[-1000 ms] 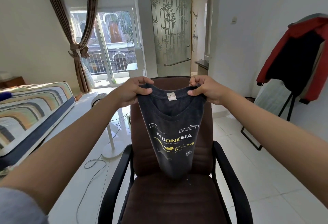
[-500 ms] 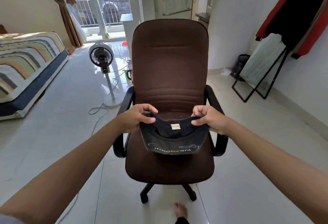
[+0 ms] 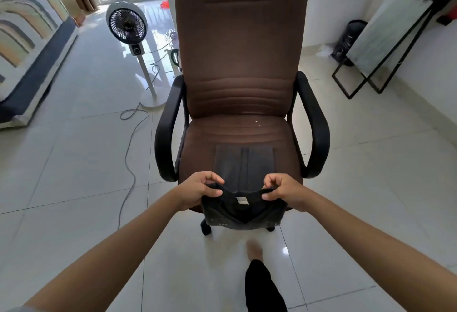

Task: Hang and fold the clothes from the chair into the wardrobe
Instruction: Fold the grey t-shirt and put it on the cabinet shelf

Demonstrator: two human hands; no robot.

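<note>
A dark grey T-shirt (image 3: 243, 219) lies partly on the seat of the brown office chair (image 3: 237, 64), its lower part spread flat on the cushion and its collar end hanging over the front edge. My left hand (image 3: 197, 192) pinches the collar's left side with thumb and fingers. My right hand (image 3: 282, 190) pinches the right side. A white label shows inside the collar between my hands. The wardrobe is out of view.
A standing fan (image 3: 127, 26) with a trailing cable stands left of the chair. A striped bed (image 3: 27, 40) fills the far left. A leaning mirror on a black frame (image 3: 380, 40) with clothes hung above it is at right. My foot (image 3: 254, 250) is below the chair.
I have lowered the T-shirt from chest height down onto the chair seat. Its printed front now lies on the cushion, and my hands have dropped to the seat's front edge.
</note>
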